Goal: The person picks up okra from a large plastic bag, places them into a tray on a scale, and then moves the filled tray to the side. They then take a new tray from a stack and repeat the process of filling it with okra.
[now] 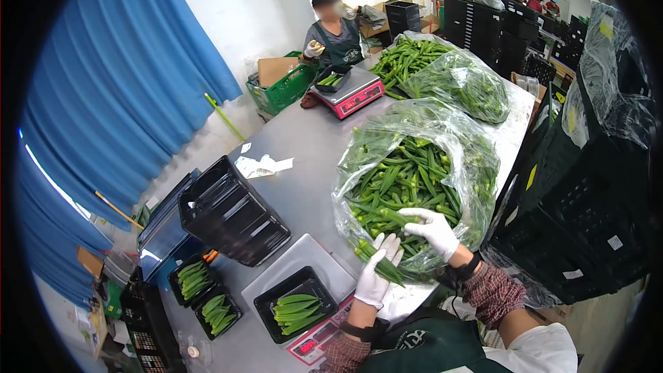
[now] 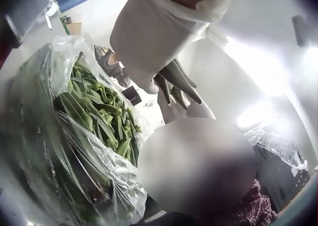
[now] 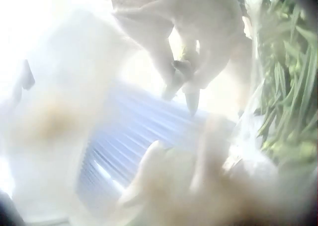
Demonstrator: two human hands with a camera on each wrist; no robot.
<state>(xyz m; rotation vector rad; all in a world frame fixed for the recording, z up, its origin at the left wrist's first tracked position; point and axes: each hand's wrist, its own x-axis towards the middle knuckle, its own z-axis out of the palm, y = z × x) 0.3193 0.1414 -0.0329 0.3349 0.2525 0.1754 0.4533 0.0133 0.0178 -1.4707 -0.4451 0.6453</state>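
Note:
My gloved left hand (image 1: 375, 278) holds several green okra pods (image 2: 179, 82), their tips jutting past the fingers. Just to its right, over the near side of an open clear plastic bag (image 1: 478, 166), is my gloved right hand (image 1: 431, 232). Thumb and fingers of that hand pinch an okra pod (image 3: 192, 101), seen through haze in the right wrist view. Loose okra (image 1: 414, 176) fills the bag. Left of my hands, a black tray (image 1: 304, 280) with a row of okra (image 1: 297, 314) sits on a scale (image 1: 293, 257).
Two more filled trays (image 1: 217, 316) lie at the table's left edge, near a black crate (image 1: 231, 217). Across the table, a person (image 1: 338, 31) stands by a red scale (image 1: 353, 100) and another okra bag (image 1: 459, 86). Dark crates (image 1: 573, 221) are stacked on the right.

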